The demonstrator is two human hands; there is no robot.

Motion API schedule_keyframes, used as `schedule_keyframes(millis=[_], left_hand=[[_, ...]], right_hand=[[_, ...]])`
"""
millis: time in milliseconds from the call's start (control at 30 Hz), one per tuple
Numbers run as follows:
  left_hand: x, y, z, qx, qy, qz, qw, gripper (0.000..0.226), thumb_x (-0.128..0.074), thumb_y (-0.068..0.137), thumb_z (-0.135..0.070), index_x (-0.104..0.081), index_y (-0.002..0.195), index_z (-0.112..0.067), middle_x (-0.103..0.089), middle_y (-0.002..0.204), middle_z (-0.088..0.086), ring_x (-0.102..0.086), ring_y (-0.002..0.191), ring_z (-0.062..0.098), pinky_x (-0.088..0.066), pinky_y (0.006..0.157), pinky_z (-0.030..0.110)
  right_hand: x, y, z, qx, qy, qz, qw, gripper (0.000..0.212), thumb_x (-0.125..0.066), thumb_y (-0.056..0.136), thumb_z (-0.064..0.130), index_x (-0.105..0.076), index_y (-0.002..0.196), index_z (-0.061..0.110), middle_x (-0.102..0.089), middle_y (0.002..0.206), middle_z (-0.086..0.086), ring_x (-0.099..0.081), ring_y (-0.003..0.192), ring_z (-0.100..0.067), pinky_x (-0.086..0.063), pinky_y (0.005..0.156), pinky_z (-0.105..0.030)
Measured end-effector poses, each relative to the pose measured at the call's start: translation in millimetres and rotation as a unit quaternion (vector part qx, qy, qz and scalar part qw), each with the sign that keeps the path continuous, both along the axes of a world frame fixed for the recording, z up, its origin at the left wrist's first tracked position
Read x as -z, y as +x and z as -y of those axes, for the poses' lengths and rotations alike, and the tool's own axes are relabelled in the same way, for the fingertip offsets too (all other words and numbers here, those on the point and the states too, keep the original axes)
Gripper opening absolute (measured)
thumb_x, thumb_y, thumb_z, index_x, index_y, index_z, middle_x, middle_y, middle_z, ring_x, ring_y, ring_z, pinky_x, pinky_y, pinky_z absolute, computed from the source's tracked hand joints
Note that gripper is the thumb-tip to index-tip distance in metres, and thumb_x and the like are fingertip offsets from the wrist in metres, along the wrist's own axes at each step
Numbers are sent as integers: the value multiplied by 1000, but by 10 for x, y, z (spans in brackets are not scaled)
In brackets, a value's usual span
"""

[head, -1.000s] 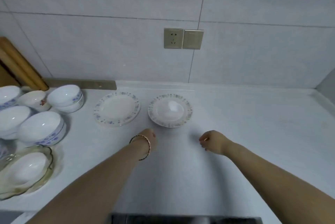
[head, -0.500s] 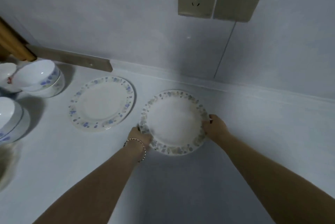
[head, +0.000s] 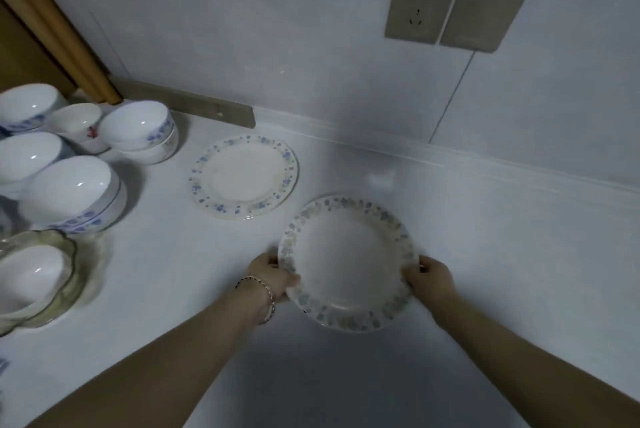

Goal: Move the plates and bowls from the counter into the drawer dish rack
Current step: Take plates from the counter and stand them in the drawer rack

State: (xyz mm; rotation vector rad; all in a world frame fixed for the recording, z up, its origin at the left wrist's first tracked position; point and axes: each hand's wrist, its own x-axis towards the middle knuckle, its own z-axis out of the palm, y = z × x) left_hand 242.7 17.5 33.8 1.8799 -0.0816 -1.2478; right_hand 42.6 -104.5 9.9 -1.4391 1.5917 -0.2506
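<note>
At the counter's point(head: 502, 254) left edge sits a glass dish point(head: 71, 247) with a white bowl point(head: 31, 277) inside it. Behind it, toward the back-left corner, several white bowls point(head: 69, 192) with blue flowers stand close together, some stacked. A wooden board point(head: 52, 29) leans against the wall at that corner. Right of the bowls, near the back edge, a flowered plate point(head: 244, 176) lies flat. The left hand point(head: 268, 275), a bracelet point(head: 266, 292) on its wrist, grips the left rim of a second plate point(head: 348, 263) over the counter's middle, thumb on top. The right hand point(head: 429, 277) pinches the right rim the same way. This held plate is just beside the flat one without touching it; its near rim casts a shadow on the counter. On the wall above right are a socket point(head: 420, 6) and a switch point(head: 485, 15), side by side.
</note>
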Motion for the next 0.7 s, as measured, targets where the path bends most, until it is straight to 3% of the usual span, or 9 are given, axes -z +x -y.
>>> schedule_keyframes(millis=[67, 167, 300, 367, 433, 500, 633, 700], left_hand=[[-126, 74, -388, 15, -17, -17, 1000, 42, -60, 76, 21, -53, 115, 8, -63, 91, 15, -60, 80, 32, -57, 64, 39], [-393, 144, -1062, 49, -35, -11, 998, 34, -65, 72, 22, -52, 96, 2, -58, 94, 15, -59, 81, 30, -54, 69, 41], [-689, 197, -1967, 90, -43, 34, 994, 36, -67, 74, 15, -50, 100, -3, -54, 80, 7, -54, 69, 18, -52, 70, 34], [-762, 238, -2389, 88, -36, 49, 994, 31, -66, 76, 13, -52, 98, -3, -56, 82, 9, -54, 69, 18, -54, 63, 31], [-798, 291, -2769, 77, -22, 41, 996, 20, -63, 78, 13, -55, 89, -2, -58, 88, 12, -55, 66, 19, -56, 47, 27], [-787, 352, -3120, 61, -6, 30, 998, 19, -57, 81, 15, -56, 81, -4, -59, 80, 9, -55, 64, 19, -54, 40, 26], [-642, 487, -3735, 34, 21, 61, 997, 22, -55, 80, 15, -60, 88, -5, -62, 81, 10, -60, 70, 25, -55, 45, 26], [-557, 524, -4010, 8, 35, 72, 997, 20, -56, 79, 16, -57, 81, -4, -60, 77, 11, -60, 74, 29, -56, 52, 31]], right_hand=[[-159, -9, -392, -1, -7, 9, 1000, 19, -51, 87, 7, -66, 89, -4, -58, 73, -12, -51, 64, -21, -41, 64, -29], [-400, -18, -1068, 1, -19, 24, 1000, 13, -53, 88, 5, -65, 88, 1, -56, 66, -6, -48, 56, -14, -42, 56, -26], [-661, 12, -1977, 5, -16, 46, 999, 12, -54, 88, 4, -65, 85, 0, -58, 66, -7, -49, 56, -15, -40, 52, -23], [-770, 47, -2399, -10, -12, 44, 999, 13, -54, 88, 5, -65, 86, -1, -59, 69, -9, -51, 58, -17, -41, 53, -24], [-829, 96, -2787, -32, -7, 42, 999, 18, -55, 88, 5, -66, 94, -8, -62, 77, -13, -54, 63, -20, -43, 56, -26], [-862, 150, -3147, -64, 0, 28, 998, 22, -55, 87, 6, -65, 97, -11, -63, 83, -16, -56, 66, -20, -45, 57, -26], [-792, 266, -3712, -107, 30, 30, 993, 27, -56, 86, 7, -62, 103, -13, -68, 95, -26, -64, 82, -31, -55, 78, -45], [-724, 342, -3941, -117, 44, 44, 991, 26, -56, 87, 6, -62, 107, -9, -67, 93, -18, -63, 86, -31, -55, 81, -40]])
